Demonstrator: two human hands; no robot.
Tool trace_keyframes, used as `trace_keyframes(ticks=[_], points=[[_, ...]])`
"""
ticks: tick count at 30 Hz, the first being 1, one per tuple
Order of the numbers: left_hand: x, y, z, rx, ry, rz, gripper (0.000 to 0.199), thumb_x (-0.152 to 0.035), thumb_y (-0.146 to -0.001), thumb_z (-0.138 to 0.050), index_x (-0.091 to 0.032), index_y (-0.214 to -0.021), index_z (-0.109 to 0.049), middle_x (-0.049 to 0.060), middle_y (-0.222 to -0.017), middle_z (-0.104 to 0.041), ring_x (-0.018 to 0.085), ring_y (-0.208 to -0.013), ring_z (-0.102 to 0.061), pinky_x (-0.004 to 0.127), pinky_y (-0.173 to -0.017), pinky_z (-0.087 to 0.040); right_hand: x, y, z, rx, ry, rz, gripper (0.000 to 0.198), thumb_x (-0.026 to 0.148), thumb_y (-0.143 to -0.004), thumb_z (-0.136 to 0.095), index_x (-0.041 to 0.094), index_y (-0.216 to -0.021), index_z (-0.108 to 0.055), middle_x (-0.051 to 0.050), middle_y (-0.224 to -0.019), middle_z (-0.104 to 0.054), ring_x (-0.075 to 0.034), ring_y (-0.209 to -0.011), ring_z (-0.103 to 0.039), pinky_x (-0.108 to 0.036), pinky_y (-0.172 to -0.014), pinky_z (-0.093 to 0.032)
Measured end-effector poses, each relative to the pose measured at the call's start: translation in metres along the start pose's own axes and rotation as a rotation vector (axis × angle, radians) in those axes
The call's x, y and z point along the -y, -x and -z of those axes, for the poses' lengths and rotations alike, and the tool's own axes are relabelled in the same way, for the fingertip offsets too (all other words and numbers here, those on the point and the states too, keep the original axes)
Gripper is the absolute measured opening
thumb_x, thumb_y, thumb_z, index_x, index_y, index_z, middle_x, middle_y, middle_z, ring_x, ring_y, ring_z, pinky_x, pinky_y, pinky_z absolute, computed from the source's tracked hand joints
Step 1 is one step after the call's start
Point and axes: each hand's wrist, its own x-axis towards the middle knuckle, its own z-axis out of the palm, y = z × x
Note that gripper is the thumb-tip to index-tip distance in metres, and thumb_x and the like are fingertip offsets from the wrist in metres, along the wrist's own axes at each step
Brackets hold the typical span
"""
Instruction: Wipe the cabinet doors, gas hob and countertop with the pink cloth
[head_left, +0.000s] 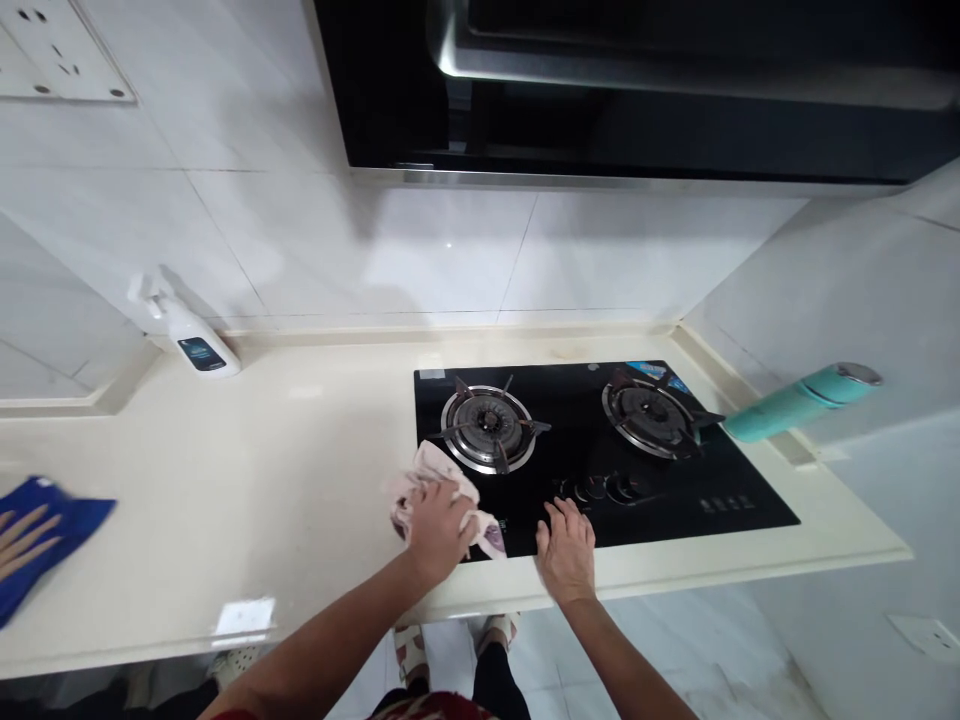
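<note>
My left hand (437, 530) is closed over a pale pink cloth (439, 465), pressing it on the front left corner of a black glass gas hob (547, 500). Part of the cloth spills onto the counter, and the rest is hidden under my palm. My right hand (568, 548) lies flat on the hob's front edge with its fingers stretched out, just below the control knobs (596, 487), and holds nothing. Ahead of my left hand is the left burner (489, 425) with its pan support. The right burner (651, 412) sits farther right.
At the far left another person's hand (22, 540) rests on a blue cloth (82, 515). A white spray bottle (191, 335) stands by the back wall. A turquoise flask (802, 402) stands right of the hob. The dark range hood (600, 130) overhangs the cream counter (300, 480).
</note>
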Motion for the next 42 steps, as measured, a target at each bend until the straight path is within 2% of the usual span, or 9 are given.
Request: trace_keyframes(ticks=[4,7,11,15,23,27,30,38,42], points=[[-0.031,-0.021,-0.022,0.025,0.074,-0.093,0.03,-0.041,-0.085,-0.067,-0.03,-0.112,-0.067,0.006,-0.134,-0.057,0.03,-0.117,-0.047,0.048,-0.092,-0.036,-0.007,0.003,-0.001,-0.001,-0.016,0.004,0.039,0.037,-0.099,-0.036,0.014,-0.123,-0.057,-0.016,-0.132,-0.056,-0.03,-0.135,-0.04,-0.053,-0.112,-0.031],[-0.034,-0.021,-0.027,0.054,0.057,-0.108,0.045,-0.042,-0.078,-0.074,-0.029,-0.12,-0.063,0.007,-0.142,-0.052,0.033,-0.124,-0.043,0.053,-0.098,-0.034,-0.01,0.004,-0.002,-0.011,-0.034,0.003,0.041,0.04,-0.099,-0.034,0.015,-0.122,-0.058,-0.016,-0.131,-0.056,-0.03,-0.134,-0.042,-0.053,-0.111,-0.031],[0.005,-0.009,-0.012,0.054,0.024,-0.01,0.04,-0.043,-0.076,-0.076,-0.028,-0.112,-0.066,0.008,-0.134,-0.058,0.033,-0.12,-0.046,0.055,-0.102,-0.031,-0.009,0.005,0.001,0.005,-0.043,-0.007,0.043,0.042,-0.1,-0.033,0.015,-0.121,-0.058,-0.015,-0.132,-0.056,-0.031,-0.135,-0.041,-0.053,-0.111,-0.031],[0.06,-0.015,0.014,0.025,-0.06,0.247,0.031,-0.04,-0.082,-0.069,-0.031,-0.112,-0.068,0.008,-0.127,-0.062,0.033,-0.122,-0.046,0.054,-0.103,-0.029,-0.003,0.003,0.004,0.019,-0.023,-0.007,0.042,0.041,-0.099,-0.033,0.014,-0.121,-0.058,-0.015,-0.131,-0.057,-0.031,-0.136,-0.04,-0.053,-0.112,-0.03],[0.13,-0.127,0.035,0.053,-0.135,0.444,0.059,-0.042,-0.085,-0.06,-0.033,-0.142,-0.047,0.011,-0.131,-0.058,0.036,-0.12,-0.046,0.057,-0.1,-0.031,0.001,-0.001,0.006,0.012,-0.04,-0.038,0.036,0.038,-0.098,-0.038,0.016,-0.119,-0.057,-0.015,-0.132,-0.057,-0.03,-0.136,-0.041,-0.053,-0.113,-0.03],[0.136,-0.155,0.033,0.093,-0.148,0.474,0.048,-0.043,-0.084,-0.059,-0.031,-0.131,-0.058,0.012,-0.128,-0.058,0.036,-0.118,-0.046,0.057,-0.099,-0.031,0.002,-0.002,0.009,0.029,-0.037,-0.046,0.035,0.037,-0.098,-0.038,0.017,-0.119,-0.057,-0.014,-0.132,-0.056,-0.03,-0.136,-0.04,-0.053,-0.112,-0.03],[0.121,-0.132,0.032,0.092,-0.168,0.436,0.046,-0.043,-0.086,-0.057,-0.028,-0.129,-0.059,0.012,-0.126,-0.059,0.036,-0.119,-0.045,0.054,-0.1,-0.03,0.002,-0.002,0.009,0.035,-0.046,-0.05,0.034,0.035,-0.098,-0.039,0.017,-0.12,-0.057,-0.014,-0.133,-0.055,-0.03,-0.137,-0.039,-0.054,-0.113,-0.029],[0.061,-0.005,0.03,0.08,-0.189,0.306,0.041,-0.042,-0.087,-0.057,-0.027,-0.126,-0.062,0.01,-0.117,-0.065,0.034,-0.111,-0.052,0.05,-0.093,-0.034,0.004,-0.002,0.009,0.033,-0.013,-0.042,0.033,0.032,-0.097,-0.041,0.015,-0.12,-0.057,-0.015,-0.135,-0.054,-0.029,-0.138,-0.037,-0.052,-0.115,-0.026],[0.042,0.017,0.024,0.07,-0.103,0.246,0.036,-0.038,-0.084,-0.063,-0.029,-0.118,-0.067,0.009,-0.114,-0.066,0.033,-0.106,-0.054,0.048,-0.088,-0.038,0.005,-0.003,0.01,0.034,-0.006,-0.043,0.033,0.032,-0.098,-0.04,0.015,-0.12,-0.058,-0.014,-0.133,-0.055,-0.029,-0.137,-0.038,-0.052,-0.114,-0.028]])
